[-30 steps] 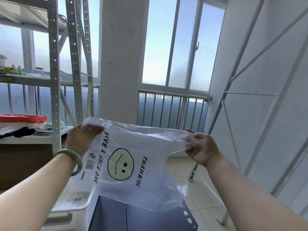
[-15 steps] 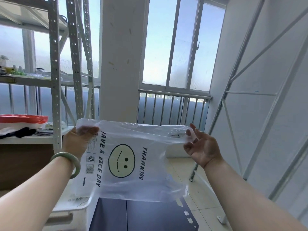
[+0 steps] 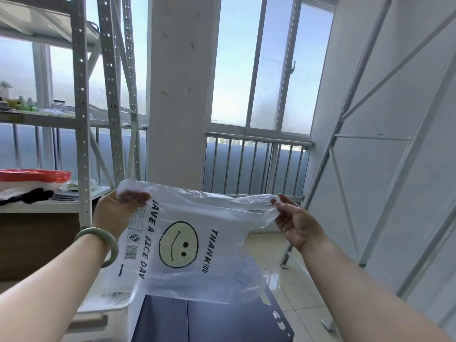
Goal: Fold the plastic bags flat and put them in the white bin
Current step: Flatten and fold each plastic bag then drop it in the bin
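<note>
Tall windows (image 3: 266, 70) and a white pillar (image 3: 180, 95) close off the far side of the room, with a barred railing (image 3: 254, 166) running below the glass. Perforated metal shelving (image 3: 81, 119) stands on my left and a slanted metal frame (image 3: 345, 119) leans along the right wall, so the open room lies between them, over the pale tiled floor (image 3: 296, 280). I hold the plastic bag (image 3: 187, 243) up in that gap, in the air in front of me, spread sideways so its printed smiley face and lettering face me. My left hand (image 3: 116, 213), with a green bangle (image 3: 103, 243) on the wrist, grips the top left corner, its fingers curled round the film just beside the shelving upright. My right hand (image 3: 296, 223) pinches the gathered far end of the top edge between thumb and fingers, with the forefinger pointing out above it, well clear of the frame on that side. The top edge runs nearly straight and taut between my hands; the bottom edge hangs loose and crumpled. Below it, the lower left corner of the bag drapes over the rim of the white bin (image 3: 103, 308), which sits at the bottom left, touching a dark panel (image 3: 209, 322) whose right edge shows a row of slots. A red-topped container (image 3: 34, 175) rests on the left shelf, well apart from the bag.
</note>
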The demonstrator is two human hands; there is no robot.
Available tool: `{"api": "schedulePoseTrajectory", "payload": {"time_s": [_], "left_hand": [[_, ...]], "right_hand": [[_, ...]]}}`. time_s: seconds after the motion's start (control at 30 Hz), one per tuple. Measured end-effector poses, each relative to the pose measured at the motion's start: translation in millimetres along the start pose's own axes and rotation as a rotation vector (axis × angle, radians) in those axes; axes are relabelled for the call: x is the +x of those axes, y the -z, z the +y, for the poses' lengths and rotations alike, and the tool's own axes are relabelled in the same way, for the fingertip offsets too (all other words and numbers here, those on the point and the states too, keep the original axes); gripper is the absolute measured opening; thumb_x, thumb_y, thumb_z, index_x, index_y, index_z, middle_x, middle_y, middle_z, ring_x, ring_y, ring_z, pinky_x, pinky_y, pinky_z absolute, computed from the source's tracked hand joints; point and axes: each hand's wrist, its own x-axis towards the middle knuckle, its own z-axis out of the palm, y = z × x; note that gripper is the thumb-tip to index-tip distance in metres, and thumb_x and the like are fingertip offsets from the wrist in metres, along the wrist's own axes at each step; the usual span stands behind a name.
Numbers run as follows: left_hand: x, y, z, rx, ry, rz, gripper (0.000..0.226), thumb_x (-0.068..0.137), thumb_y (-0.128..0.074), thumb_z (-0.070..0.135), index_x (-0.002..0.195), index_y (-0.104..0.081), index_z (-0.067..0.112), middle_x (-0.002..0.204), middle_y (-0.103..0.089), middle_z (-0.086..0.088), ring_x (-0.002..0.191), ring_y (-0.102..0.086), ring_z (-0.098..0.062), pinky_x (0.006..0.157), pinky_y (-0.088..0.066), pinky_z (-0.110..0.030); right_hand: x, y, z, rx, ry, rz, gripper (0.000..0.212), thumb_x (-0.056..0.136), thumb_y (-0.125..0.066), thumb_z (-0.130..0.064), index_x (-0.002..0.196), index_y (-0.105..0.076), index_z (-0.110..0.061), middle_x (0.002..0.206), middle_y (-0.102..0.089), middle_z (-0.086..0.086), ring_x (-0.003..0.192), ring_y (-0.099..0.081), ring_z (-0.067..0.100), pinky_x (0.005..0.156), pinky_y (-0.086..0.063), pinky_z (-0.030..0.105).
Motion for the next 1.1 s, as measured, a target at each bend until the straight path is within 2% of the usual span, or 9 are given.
{"api": "schedulePoseTrajectory", "payload": {"time_s": [0.1, 0.2, 0.3, 0.5, 0.77, 0.87, 0.97, 1.03, 1.1], "left_hand": [[0.4, -1.1, -1.6, 0.022, -0.007, -0.021, 0.037, 0.058, -0.072, 0.044, 0.08, -0.071, 0.015, 0.087, -0.072, -0.008, 0.094, -0.066, -0.028, 0.095, -0.048, -0.047], [2.3, -0.4, -4.5, 0.037, -0.007, -0.039, 0.033, 0.058, -0.074, 0.045, 0.076, -0.072, 0.018, 0.084, -0.073, -0.005, 0.092, -0.066, -0.026, 0.095, -0.047, -0.047], [3.8, 1.3, -6.9, 0.034, -0.034, -0.057, 0.049, 0.052, -0.074, 0.052, 0.081, -0.072, 0.013, 0.088, -0.073, -0.009, 0.094, -0.066, -0.03, 0.094, -0.048, -0.05], [7.9, 1.2, -6.4, 0.026, -0.018, -0.03, 0.054, 0.049, -0.077, 0.053, 0.083, -0.072, 0.011, 0.089, -0.072, -0.012, 0.095, -0.065, -0.034, 0.095, -0.047, -0.052], [4.7, -2.1, -6.7, 0.106, -0.081, -0.06, 0.056, 0.05, -0.068, 0.059, 0.085, -0.072, 0.016, 0.088, -0.073, -0.004, 0.094, -0.066, -0.028, 0.092, -0.049, -0.051], [3.1, -4.8, -3.8, 0.099, -0.071, -0.039, 0.06, 0.047, -0.068, 0.059, 0.086, -0.072, 0.014, 0.088, -0.073, -0.004, 0.095, -0.066, -0.027, 0.094, -0.048, -0.048], [1.2, -6.3, -0.4, 0.097, -0.081, -0.019, 0.056, 0.049, -0.068, 0.056, 0.086, -0.072, 0.013, 0.088, -0.072, -0.004, 0.096, -0.066, -0.027, 0.093, -0.049, -0.047], [0.7, -6.5, 0.9, 0.117, -0.085, -0.002, 0.05, 0.052, -0.068, 0.055, 0.083, -0.071, 0.016, 0.085, -0.072, -0.003, 0.095, -0.066, -0.028, 0.091, -0.05, -0.047], [1.1, -7.7, -0.4, 0.147, -0.08, 0.0, 0.043, 0.053, -0.068, 0.058, 0.077, -0.071, 0.023, 0.082, -0.072, -0.001, 0.092, -0.066, -0.029, 0.088, -0.051, -0.049]], "right_hand": [[-0.8, -1.3, 0.9, 0.017, -0.005, 0.006, 0.025, 0.091, -0.044, 0.011, 0.096, -0.06, -0.007, 0.072, -0.072, 0.011, 0.06, -0.071, 0.016, 0.056, -0.059, 0.025], [-4.3, -5.0, 1.3, 0.055, -0.02, -0.008, 0.033, 0.093, -0.033, 0.013, 0.097, -0.058, -0.009, 0.085, -0.067, 0.017, 0.049, -0.066, 0.014, 0.042, -0.051, 0.018], [-10.5, -8.7, -0.1, -0.025, -0.031, 0.014, 0.029, 0.094, -0.04, 0.009, 0.093, -0.058, -0.013, 0.079, -0.057, 0.012, 0.032, -0.052, 0.007, 0.03, -0.038, 0.014], [-9.0, -1.1, -1.7, -0.374, 0.079, 0.036, 0.032, 0.083, -0.054, 0.018, 0.095, -0.062, -0.01, 0.083, -0.059, 0.009, 0.07, -0.058, 0.017, 0.048, -0.053, 0.017], [-10.2, -0.8, -8.7, -0.295, -0.021, -0.091, 0.029, 0.081, -0.058, 0.014, 0.102, -0.063, -0.007, 0.072, -0.068, 0.014, 0.058, -0.068, 0.018, 0.053, -0.057, 0.025], [-10.3, 1.6, -7.3, -0.539, 0.01, -0.079, 0.038, 0.078, -0.061, 0.018, 0.11, -0.062, -0.003, 0.074, -0.06, 0.012, 0.059, -0.063, 0.018, 0.054, -0.057, 0.022], [-7.9, 7.8, -6.9, -1.146, 0.138, -0.01, 0.039, 0.077, -0.065, 0.013, 0.11, -0.065, -0.008, 0.07, -0.047, 0.001, 0.063, -0.047, 0.013, 0.057, -0.049, 0.017], [-5.2, 10.3, -5.2, -1.578, 0.276, 0.017, 0.033, 0.079, -0.063, 0.005, 0.105, -0.067, -0.015, 0.077, -0.054, 0.0, 0.069, -0.049, 0.012, 0.06, -0.043, 0.018], [-3.2, 10.3, -2.0, -1.819, 0.351, 0.097, 0.034, 0.083, -0.054, 0.004, 0.106, -0.066, -0.017, 0.098, -0.062, 0.003, 0.086, -0.056, 0.017, 0.069, -0.041, 0.02]]}}
